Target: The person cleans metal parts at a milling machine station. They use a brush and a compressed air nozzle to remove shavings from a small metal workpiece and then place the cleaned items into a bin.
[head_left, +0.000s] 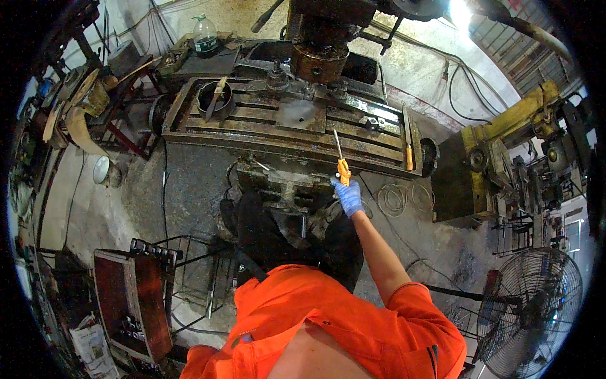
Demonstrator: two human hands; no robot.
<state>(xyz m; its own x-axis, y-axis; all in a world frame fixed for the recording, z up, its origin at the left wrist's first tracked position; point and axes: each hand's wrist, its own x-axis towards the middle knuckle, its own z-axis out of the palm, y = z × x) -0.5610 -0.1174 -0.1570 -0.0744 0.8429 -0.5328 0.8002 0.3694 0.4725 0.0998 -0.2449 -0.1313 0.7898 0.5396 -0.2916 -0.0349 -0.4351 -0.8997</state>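
My right hand (350, 197), in a blue glove, is closed around the handle of a yellow air blow gun (343, 172). Its long thin nozzle points away from me, over the slotted table (252, 131) of a milling machine. Just beyond and left of the nozzle tip lies a flat metal plate (303, 115) with a dark hole; a whitish haze covers part of it. The dark round spindle head (320, 62) of the machine hangs behind the plate. No part of my left hand shows; only the orange sleeve is visible on that side.
A round pan (205, 100) with a brush stands on the table's left end. A file with a yellow handle (409, 158) and a small metal block (374, 123) lie at its right. Coiled hose (392, 201) rests on the floor. A fan (529, 309) stands at lower right.
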